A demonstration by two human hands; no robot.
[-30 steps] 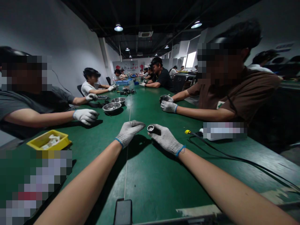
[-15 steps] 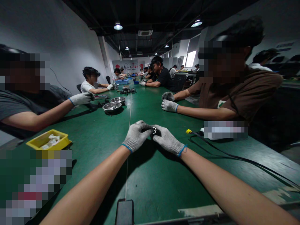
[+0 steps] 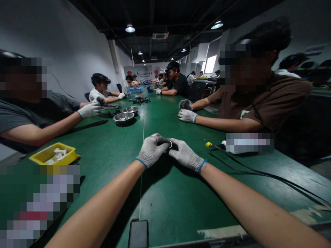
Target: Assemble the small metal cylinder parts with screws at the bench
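The right hand, in a pale knitted glove, curls around a small dark round part whose pale rim faces the left hand. The left hand, gloved alike, brings its thumb and fingertips together at that rim; whether they pinch something small there cannot be told, since the fingers cover the spot. The part sits between the two hands, above the green table.

Handling it well would seem to call for a firm, unmoving right grip, with the left fingertips doing the fine work squarely at the rim. Thick knit probably dulls touch, so light pressure and a clear view of the opening would help.

To the right of the right hand lies a cable's yellow tip. Beyond the left hand stand two steel bowls; farther out to its left is a yellow tray with white pieces.
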